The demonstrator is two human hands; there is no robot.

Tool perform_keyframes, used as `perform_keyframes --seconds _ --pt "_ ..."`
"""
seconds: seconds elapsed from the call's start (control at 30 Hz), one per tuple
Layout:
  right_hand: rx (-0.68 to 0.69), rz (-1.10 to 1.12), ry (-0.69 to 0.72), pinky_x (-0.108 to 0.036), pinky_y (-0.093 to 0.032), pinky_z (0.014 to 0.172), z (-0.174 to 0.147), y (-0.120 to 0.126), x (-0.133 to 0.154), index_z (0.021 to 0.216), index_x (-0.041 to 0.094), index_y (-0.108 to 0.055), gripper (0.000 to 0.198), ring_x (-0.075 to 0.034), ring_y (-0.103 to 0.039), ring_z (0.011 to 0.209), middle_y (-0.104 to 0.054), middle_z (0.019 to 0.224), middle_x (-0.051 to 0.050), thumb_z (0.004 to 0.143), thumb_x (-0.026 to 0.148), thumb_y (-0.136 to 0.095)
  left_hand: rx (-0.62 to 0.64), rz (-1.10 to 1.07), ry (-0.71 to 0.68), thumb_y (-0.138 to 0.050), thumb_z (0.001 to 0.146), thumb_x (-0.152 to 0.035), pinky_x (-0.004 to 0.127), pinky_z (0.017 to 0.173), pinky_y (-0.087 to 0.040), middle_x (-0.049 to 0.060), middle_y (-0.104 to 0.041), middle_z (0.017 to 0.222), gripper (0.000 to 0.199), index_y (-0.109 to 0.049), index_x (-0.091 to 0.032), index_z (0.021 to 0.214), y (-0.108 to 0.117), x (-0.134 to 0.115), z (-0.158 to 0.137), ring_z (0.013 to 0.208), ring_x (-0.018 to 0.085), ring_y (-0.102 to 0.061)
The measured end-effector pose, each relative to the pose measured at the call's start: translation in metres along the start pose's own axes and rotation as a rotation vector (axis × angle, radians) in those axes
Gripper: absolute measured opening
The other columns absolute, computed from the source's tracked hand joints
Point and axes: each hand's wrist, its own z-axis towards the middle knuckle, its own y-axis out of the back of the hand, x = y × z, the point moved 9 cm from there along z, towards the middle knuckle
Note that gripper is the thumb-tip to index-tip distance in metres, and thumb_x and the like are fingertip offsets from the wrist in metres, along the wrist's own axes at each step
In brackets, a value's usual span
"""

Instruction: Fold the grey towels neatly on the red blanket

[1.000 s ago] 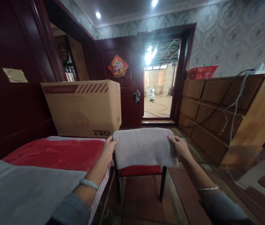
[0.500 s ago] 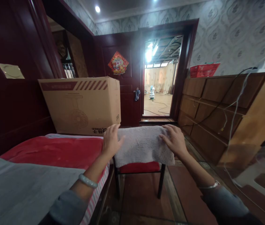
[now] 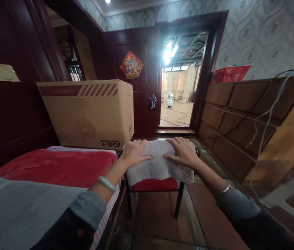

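A light grey towel (image 3: 157, 166) hangs over the backrest of a black-framed chair (image 3: 179, 199) with a red seat (image 3: 154, 184). My left hand (image 3: 136, 152) lies on the towel's upper left part, its fingers over the top edge and its thumb stretched toward the middle. On the upper right part rests my right hand (image 3: 183, 151), also open, with the thumb pointing inward. A gap of towel shows between the two thumbs. What the fingertips touch behind the top edge is hidden.
A bed with a red blanket (image 3: 58, 168) and a grey cover (image 3: 32, 211) lies on the left, a large cardboard box (image 3: 89, 118) behind it. Wooden drawers (image 3: 230, 118) with a red basket (image 3: 232, 73) and hanging cables stand right. An open doorway (image 3: 178, 83) is ahead.
Both hands have moved inward along the top of the towel, closer to each other. The towel stays draped on the chair. The view has tilted slightly downward.
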Motion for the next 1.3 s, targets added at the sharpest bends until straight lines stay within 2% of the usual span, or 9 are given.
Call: perform_keyframes --seconds 0.13,0.3,0.5,0.63,0.73,0.83,0.97,1.17,1.3 --pt "0.000 -0.015 -0.010 -0.040 -0.036 0.084 0.000 -0.002 -0.001 0.131 0.020 -0.058 0.065 -0.031 -0.056 0.100 -0.065 0.109 -0.012 0.088 0.069 -0.053 -0.023 -0.058 -0.010 -0.086 0.063 -0.051 0.040 0.093 -0.042 0.010 -0.065 0.101 0.061 -0.064 -0.025 0.113 0.004 0.008 0.000 0.099 0.033 -0.061" --pt "0.001 -0.018 -0.017 -0.041 -0.036 0.083 -0.001 -0.001 0.000 0.132 0.022 -0.057 0.064 -0.032 -0.056 0.101 -0.066 0.111 -0.012 0.088 0.068 -0.053 0.026 0.047 0.022 -0.086 0.064 -0.049 0.039 0.089 -0.044 0.011 -0.065 0.105 0.053 -0.064 -0.024 0.105 0.007 0.025 -0.009 0.102 0.033 -0.061" --pt "0.022 -0.012 -0.014 -0.043 -0.037 0.085 -0.001 0.000 0.002 0.135 0.021 -0.055 0.065 -0.032 -0.056 0.102 -0.066 0.112 -0.013 0.091 0.067 -0.049 0.064 0.177 0.133 -0.078 0.075 -0.044 0.040 0.090 -0.045 0.013 -0.064 0.117 0.053 -0.059 -0.024 0.120 0.013 0.043 -0.029 0.107 0.033 -0.063" --pt "0.045 -0.008 0.005 -0.044 -0.039 0.087 -0.002 -0.002 0.003 0.140 0.019 -0.052 0.071 -0.034 -0.056 0.107 -0.065 0.120 -0.015 0.087 0.067 -0.055 0.013 0.033 0.240 -0.075 0.077 -0.036 0.042 0.094 -0.046 0.016 -0.067 0.118 0.060 -0.054 -0.023 0.131 0.017 0.060 -0.049 0.112 0.035 -0.064" --pt "0.039 -0.015 0.013 -0.045 -0.040 0.090 -0.005 -0.004 0.000 0.145 0.021 -0.048 0.073 -0.035 -0.056 0.112 -0.063 0.128 -0.015 0.087 0.064 -0.058 -0.009 -0.074 0.282 -0.073 0.076 -0.029 0.046 0.105 -0.043 0.021 -0.059 0.137 0.074 -0.044 -0.019 0.143 0.017 0.075 -0.075 0.128 0.035 -0.056" --pt "0.034 -0.044 0.014 -0.049 -0.039 0.096 -0.005 -0.005 -0.001 0.150 0.023 -0.042 0.076 -0.036 -0.055 0.117 -0.060 0.135 -0.015 0.087 0.063 -0.056 0.083 -0.076 0.349 -0.069 0.076 -0.026 0.050 0.114 -0.035 0.023 -0.046 0.151 0.077 -0.042 -0.014 0.146 0.010 0.092 -0.118 0.141 0.036 -0.043" --pt "0.039 -0.106 0.046 -0.058 -0.032 0.105 0.001 -0.003 0.013 0.154 0.026 -0.037 0.078 -0.038 -0.048 0.128 -0.056 0.143 -0.015 0.088 0.067 -0.051 0.173 -0.060 0.410 -0.065 0.077 -0.028 0.046 0.118 -0.034 0.018 -0.052 0.149 0.065 -0.053 -0.015 0.139 0.013 0.110 -0.194 0.140 0.032 -0.045" --pt "0.061 -0.067 0.090 -0.056 -0.034 0.106 0.018 -0.006 0.050 0.151 0.023 -0.043 0.070 -0.037 -0.049 0.127 -0.056 0.142 -0.015 0.093 0.061 -0.048 0.063 -0.018 0.484 -0.056 0.082 -0.040 0.042 0.114 -0.041 0.011 -0.061 0.141 0.054 -0.063 -0.018 0.130 0.056 0.132 -0.315 0.131 0.028 -0.056" --pt "0.061 -0.051 0.069 -0.054 -0.038 0.103 0.017 -0.009 0.053 0.147 0.021 -0.048 0.065 -0.036 -0.052 0.122 -0.060 0.138 -0.015 0.092 0.056 -0.052 -0.074 0.068 0.652 -0.055 0.079 -0.057 0.042 0.113 -0.044 0.010 -0.064 0.137 0.061 -0.066 -0.020 0.126 0.087 0.161 -0.422 0.128 0.031 -0.058"
